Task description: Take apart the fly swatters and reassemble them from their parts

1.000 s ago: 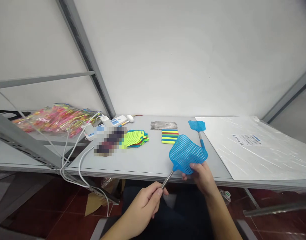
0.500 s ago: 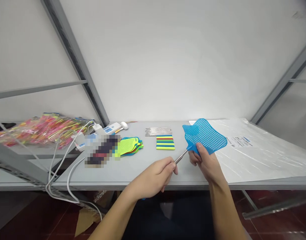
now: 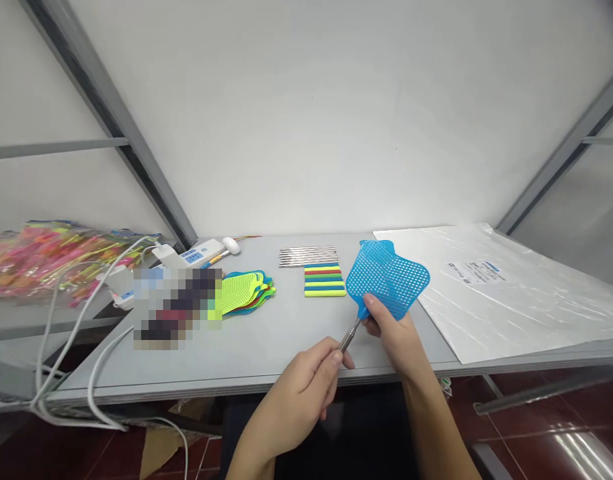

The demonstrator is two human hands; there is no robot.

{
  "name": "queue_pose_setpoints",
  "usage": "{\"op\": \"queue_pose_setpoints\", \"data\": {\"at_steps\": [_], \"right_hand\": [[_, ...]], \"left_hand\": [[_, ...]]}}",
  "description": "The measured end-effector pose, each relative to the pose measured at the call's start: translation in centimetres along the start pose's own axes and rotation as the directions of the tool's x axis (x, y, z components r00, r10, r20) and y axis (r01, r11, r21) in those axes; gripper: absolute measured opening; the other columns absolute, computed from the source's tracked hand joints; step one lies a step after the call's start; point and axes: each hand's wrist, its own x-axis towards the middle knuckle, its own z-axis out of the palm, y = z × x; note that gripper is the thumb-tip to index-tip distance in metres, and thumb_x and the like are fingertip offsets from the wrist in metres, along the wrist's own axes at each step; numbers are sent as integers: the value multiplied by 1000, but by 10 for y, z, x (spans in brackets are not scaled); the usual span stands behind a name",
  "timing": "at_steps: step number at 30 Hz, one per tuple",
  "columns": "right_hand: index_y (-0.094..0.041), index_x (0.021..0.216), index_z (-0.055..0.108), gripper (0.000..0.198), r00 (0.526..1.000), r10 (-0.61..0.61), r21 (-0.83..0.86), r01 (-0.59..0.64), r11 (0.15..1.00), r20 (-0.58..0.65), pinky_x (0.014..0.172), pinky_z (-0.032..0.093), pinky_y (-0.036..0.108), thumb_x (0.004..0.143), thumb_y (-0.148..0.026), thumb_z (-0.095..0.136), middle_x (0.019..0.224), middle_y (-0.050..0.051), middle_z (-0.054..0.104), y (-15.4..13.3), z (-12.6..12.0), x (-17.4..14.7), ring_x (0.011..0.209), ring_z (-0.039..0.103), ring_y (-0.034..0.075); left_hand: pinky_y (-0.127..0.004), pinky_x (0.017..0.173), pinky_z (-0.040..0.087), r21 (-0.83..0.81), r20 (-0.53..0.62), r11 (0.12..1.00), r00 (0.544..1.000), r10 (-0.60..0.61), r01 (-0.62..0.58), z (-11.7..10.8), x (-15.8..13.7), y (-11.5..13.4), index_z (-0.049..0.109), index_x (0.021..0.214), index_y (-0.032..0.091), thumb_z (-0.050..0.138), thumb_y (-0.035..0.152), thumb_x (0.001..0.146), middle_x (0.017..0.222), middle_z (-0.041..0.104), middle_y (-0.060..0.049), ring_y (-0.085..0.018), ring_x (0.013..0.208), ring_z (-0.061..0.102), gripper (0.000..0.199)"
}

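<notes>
My right hand (image 3: 396,337) is closed on a blue fly swatter head (image 3: 389,277), thumb on its lower part near the neck. The perforated sheet faces me. It looks like two layers, or one that is folded; I cannot tell which. A metal telescopic rod (image 3: 350,337) joins the neck and slants down to the left. My left hand (image 3: 303,390) is closed around that rod, hiding its lower end. Beyond the hands lie several metal rods (image 3: 309,257) and a row of coloured tubes (image 3: 325,280). To the left is a pile of yellow-green, blue and red swatter heads (image 3: 243,292).
Plastic-wrapped colourful goods (image 3: 61,260) lie at the far left. White cables (image 3: 81,320) run from a power strip (image 3: 199,255) over the table's left edge. A pixelated dark patch (image 3: 179,310) covers something. A large white wrapped sheet (image 3: 511,293) lies on the right.
The camera view has shifted, so the table items sit further left. The swatter head and rod are now steeper and closer to me. Both hands keep their hold.
</notes>
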Motion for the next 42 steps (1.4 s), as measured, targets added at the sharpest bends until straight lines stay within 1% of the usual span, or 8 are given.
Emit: {"op": "queue_pose_setpoints", "data": {"at_steps": [6, 12, 17, 20, 26, 33, 38, 42], "right_hand": [[-20, 76, 59, 27, 994, -84, -69, 89, 994, 73, 61, 44, 23, 85, -45, 63, 71, -1, 56, -3, 3, -2, 65, 52, 12], [-20, 76, 55, 28, 993, 8, 96, -20, 995, 120, 54, 40, 21, 84, -46, 64, 67, -3, 50, 5, 3, -4, 61, 47, 10], [-20, 80, 55, 30, 998, 48, 65, -51, 997, 51, 53, 41, 20, 80, -47, 68, 69, -3, 52, 3, 2, -5, 59, 47, 8], [-20, 79, 54, 31, 1000, 16, 35, -17, 999, 13, 48, 38, 19, 79, -47, 68, 66, -5, 52, -2, 2, -7, 52, 44, 7], [-21, 71, 45, 32, 961, 58, 25, -67, 997, 269, 35, 25, 19, 86, -45, 61, 41, -12, 36, -7, -3, -14, 33, 29, 4], [-22, 68, 49, 35, 980, 36, -24, -32, 999, 197, 41, 37, 22, 85, -51, 59, 40, -8, 42, -7, -18, -17, 37, 40, 9], [-20, 63, 54, 36, 995, -28, -150, 41, 988, 91, 53, 44, 24, 83, -49, 63, 53, -2, 53, -11, -25, -17, 52, 50, 12], [-19, 67, 58, 32, 995, -77, -165, 86, 983, 61, 59, 45, 24, 84, -46, 62, 61, -1, 57, -15, -27, -18, 58, 52, 12]], "left_hand": [[-16, 40, 31, -132, 28, 991, 1000, -10, 14, 7, -1, 7, 53, 97, 18, 34, 46, 99, 48, 34, 10, -7, 39, 30, 34], [-16, 33, 27, -260, 3, 963, 998, -68, 66, 25, -5, 5, 53, 95, 19, 35, 47, 98, 46, 35, 10, -6, 33, 28, 33], [-16, 31, 27, -385, -12, 923, 1000, -22, 16, 36, 5, 0, 52, 99, 19, 37, 49, 97, 46, 34, 11, -6, 29, 28, 34], [-15, 31, 29, -445, 30, 895, 1000, 9, 5, 41, 12, -2, 50, 102, 20, 37, 49, 98, 46, 37, 11, -5, 28, 31, 33], [-15, 31, 33, -527, 54, 849, 997, 53, -17, 49, 22, 0, 48, 92, 19, 37, 48, 98, 50, 44, 9, -4, 26, 34, 31], [-16, 31, 34, -617, 54, 787, 996, 74, -25, 66, 31, -6, 49, 84, 19, 37, 44, 98, 39, 31, 12, -4, 22, 23, 31], [-15, 31, 33, -621, 70, 784, 995, 72, -13, 72, 34, -12, 49, 82, 20, 37, 44, 98, 37, 31, 12, -4, 22, 22, 31], [-15, 32, 33, -608, 77, 794, 996, 52, 6, 72, 33, -10, 47, 80, 20, 38, 45, 97, 37, 31, 12, -4, 22, 21, 32]]}}
